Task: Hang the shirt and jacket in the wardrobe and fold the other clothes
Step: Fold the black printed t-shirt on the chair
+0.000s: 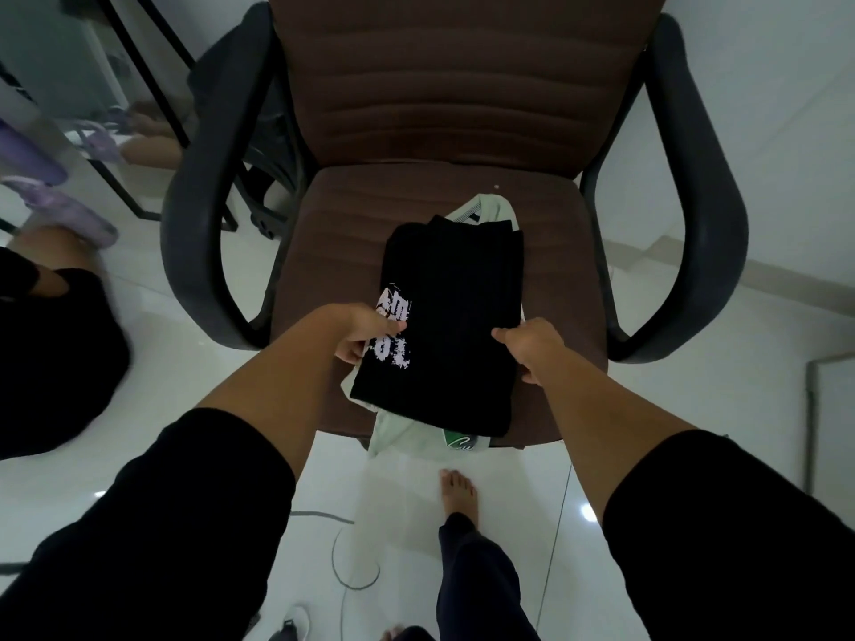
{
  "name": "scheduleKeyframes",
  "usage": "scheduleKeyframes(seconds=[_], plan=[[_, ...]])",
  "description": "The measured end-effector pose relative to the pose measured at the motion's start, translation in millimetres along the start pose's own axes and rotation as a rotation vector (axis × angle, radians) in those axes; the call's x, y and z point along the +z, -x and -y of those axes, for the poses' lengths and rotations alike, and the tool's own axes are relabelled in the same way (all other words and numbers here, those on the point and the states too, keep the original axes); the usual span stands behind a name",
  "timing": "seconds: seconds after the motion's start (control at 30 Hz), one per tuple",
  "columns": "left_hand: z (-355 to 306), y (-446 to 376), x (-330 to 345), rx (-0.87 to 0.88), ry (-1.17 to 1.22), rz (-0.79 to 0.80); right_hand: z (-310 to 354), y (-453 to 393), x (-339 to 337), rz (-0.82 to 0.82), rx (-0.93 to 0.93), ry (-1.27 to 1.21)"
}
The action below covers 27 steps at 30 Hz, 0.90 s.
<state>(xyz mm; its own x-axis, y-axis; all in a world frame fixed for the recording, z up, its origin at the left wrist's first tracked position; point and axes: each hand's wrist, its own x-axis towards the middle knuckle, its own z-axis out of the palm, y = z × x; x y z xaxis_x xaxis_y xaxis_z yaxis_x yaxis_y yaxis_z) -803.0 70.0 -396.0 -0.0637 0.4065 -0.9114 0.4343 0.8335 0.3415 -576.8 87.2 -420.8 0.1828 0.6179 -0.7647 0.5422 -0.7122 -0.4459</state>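
Note:
A folded black garment with white print (451,316) lies on the seat of a brown office chair (333,233). Under it sits a pale green folded garment (407,434), showing at the far end and hanging over the seat's front edge. My left hand (365,333) pinches the black garment's left edge at the print, thumb on top. My right hand (527,347) grips its right edge, fingers tucked underneath. Both forearms reach in from below, in black sleeves.
The chair has dark curved armrests (199,233) on both sides and a padded back. A mirror (83,85) with a black frame leans at the left. A cable (342,562) lies on the white tiled floor near my bare foot (458,495).

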Motion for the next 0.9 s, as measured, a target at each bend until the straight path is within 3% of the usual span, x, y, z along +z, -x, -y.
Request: scheduleKeyframes(seconds=[0.23,0.37,0.47,0.57,0.7,0.9], plan=[[-33,44,18,0.195,0.442,0.072,-8,46,-12,0.004,0.176,-0.151],[-64,92,33,0.333,0.667,0.086,0,97,-39,0.052,0.314,-0.54],[-79,138,45,0.43,0.774,0.092,8,149,-63,0.228,0.331,-0.802],[-82,193,55,0.566,0.882,0.088,12,204,-81,0.383,0.26,-0.84],[-73,273,66,0.734,0.942,0.103,12,280,-98,0.393,0.091,-0.887],[-61,381,92,0.88,0.97,0.215,23,380,-134,0.109,-0.197,-1.17]])
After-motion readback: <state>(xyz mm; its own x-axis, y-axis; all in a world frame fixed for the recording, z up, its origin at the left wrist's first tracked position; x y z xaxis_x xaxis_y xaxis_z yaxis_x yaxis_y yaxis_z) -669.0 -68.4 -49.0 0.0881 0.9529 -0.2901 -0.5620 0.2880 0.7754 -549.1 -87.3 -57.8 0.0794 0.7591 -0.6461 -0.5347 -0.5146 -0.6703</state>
